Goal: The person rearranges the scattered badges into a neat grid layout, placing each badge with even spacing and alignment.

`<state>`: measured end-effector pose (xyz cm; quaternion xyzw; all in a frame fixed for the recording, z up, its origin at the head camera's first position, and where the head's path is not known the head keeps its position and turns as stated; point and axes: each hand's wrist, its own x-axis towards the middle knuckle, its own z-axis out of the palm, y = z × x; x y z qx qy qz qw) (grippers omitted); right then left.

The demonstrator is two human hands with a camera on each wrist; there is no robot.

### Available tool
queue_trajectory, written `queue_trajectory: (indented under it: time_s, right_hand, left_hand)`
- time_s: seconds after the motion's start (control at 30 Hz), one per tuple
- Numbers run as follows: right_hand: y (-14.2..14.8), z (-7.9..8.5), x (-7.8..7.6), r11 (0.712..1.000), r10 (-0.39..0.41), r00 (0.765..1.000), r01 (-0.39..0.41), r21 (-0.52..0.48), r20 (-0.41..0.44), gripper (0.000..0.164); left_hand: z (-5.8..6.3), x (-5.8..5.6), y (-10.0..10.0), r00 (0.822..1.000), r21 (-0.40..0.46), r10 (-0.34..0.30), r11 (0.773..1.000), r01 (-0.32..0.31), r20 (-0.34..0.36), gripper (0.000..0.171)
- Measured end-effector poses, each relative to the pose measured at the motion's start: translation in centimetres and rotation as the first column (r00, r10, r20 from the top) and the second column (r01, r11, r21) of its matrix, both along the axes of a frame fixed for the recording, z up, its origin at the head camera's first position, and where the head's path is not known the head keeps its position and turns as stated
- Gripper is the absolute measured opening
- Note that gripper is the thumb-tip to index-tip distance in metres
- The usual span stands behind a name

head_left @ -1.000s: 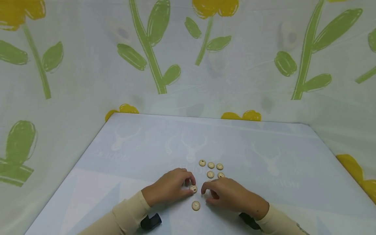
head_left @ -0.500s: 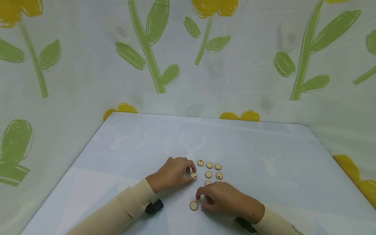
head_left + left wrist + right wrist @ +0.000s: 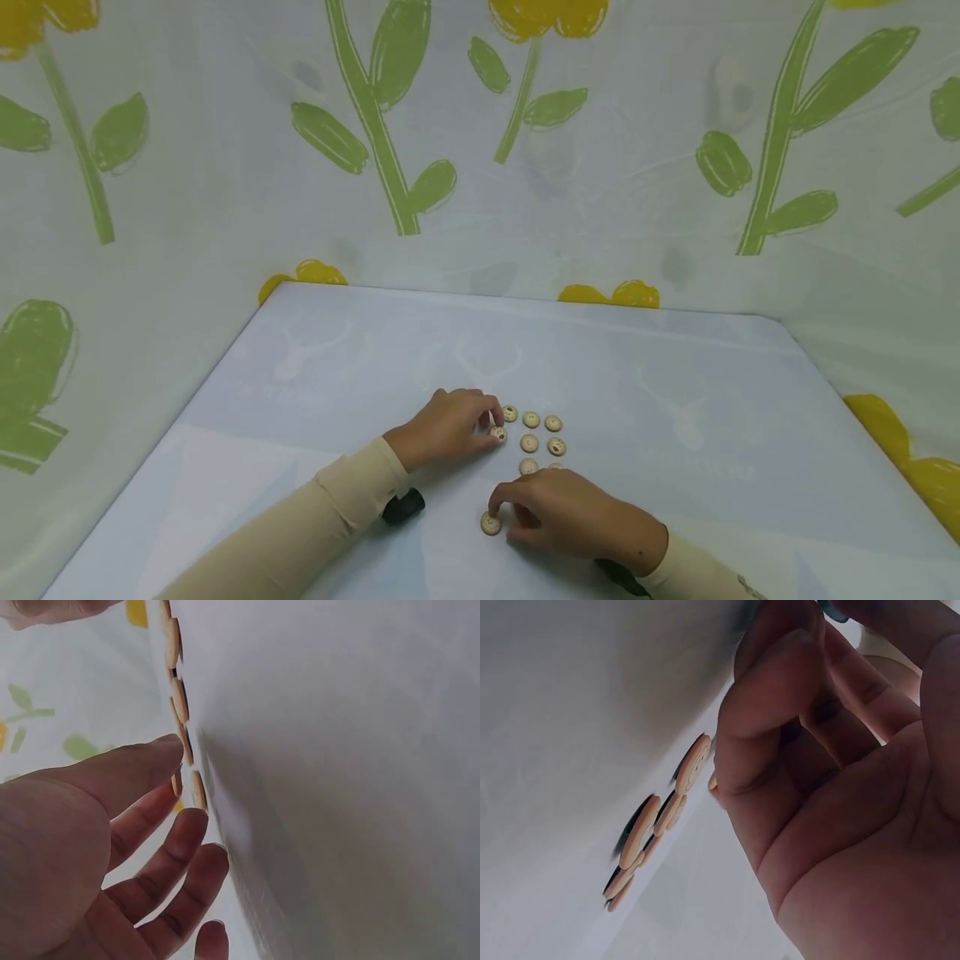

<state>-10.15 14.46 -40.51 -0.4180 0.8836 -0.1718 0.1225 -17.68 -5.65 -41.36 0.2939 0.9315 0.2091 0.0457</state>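
Note:
In the head view my left hand (image 3: 450, 429) pinches a small round wooden face disc (image 3: 498, 434) between thumb and index finger, at the left side of a group of similar discs. The left wrist view shows the thumb (image 3: 142, 769) against the discs' edges. Nearer the front, my right hand (image 3: 566, 512) has bent fingers, its index fingertip right at the edge of a lone wooden face disc (image 3: 491, 523). Its thumb lies apart from that disc. Part of another disc (image 3: 556, 467) shows behind the right hand's knuckles.
Several wooden face discs stand in rows, including a back-row disc (image 3: 531, 419), a middle disc (image 3: 529, 443) and a front disc (image 3: 528, 467). They lie on a pale table (image 3: 675, 375) backed by a flower-print curtain (image 3: 637, 183). A black wrist device (image 3: 403, 507) sits under the left forearm.
My left hand has moved away from me with its disc, up to the left side of the group. My right hand has shifted left and nearer, its index fingertip reaching the lone disc.

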Motion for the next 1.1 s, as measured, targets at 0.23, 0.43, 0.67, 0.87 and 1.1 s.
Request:
queue_trajectory:
  time_s: [0.23, 0.43, 0.67, 0.87, 1.1]
  right_hand:
    - [-0.51, -0.17, -0.15, 1.000, 0.007, 1.000, -0.007, 0.020, 0.014, 0.022]
    - [-0.74, 0.06, -0.15, 0.999, -0.007, 0.999, 0.005, 0.032, 0.041, 0.024]
    - [-0.90, 0.01, 0.01, 1.000, -0.001, 0.999, 0.000, 0.019, 0.051, 0.024]
    - [-1.00, -0.05, 0.02, 1.000, -0.009, 0.999, 0.008, 0.027, 0.046, 0.023]
    - [-0.92, -0.20, -0.03, 1.000, 0.001, 1.000, -0.001, 0.012, 0.026, 0.018]
  left_hand:
    - [-0.16, -0.19, 0.19, 1.000, 0.023, 0.017, 1.000, -0.018, 0.023, 0.017]
    - [0.06, -0.30, 0.43, 0.999, 0.024, 0.024, 0.999, -0.024, 0.023, 0.017]
    - [0.11, -0.28, 0.58, 1.000, 0.010, 0.014, 1.000, -0.014, 0.007, 0.018]
    - [0.06, -0.41, 0.75, 1.000, -0.006, 0.003, 1.000, -0.003, -0.003, 0.018]
    - [-0.19, -0.55, 0.98, 1.000, -0.014, 0.009, 1.000, -0.009, -0.009, 0.019]
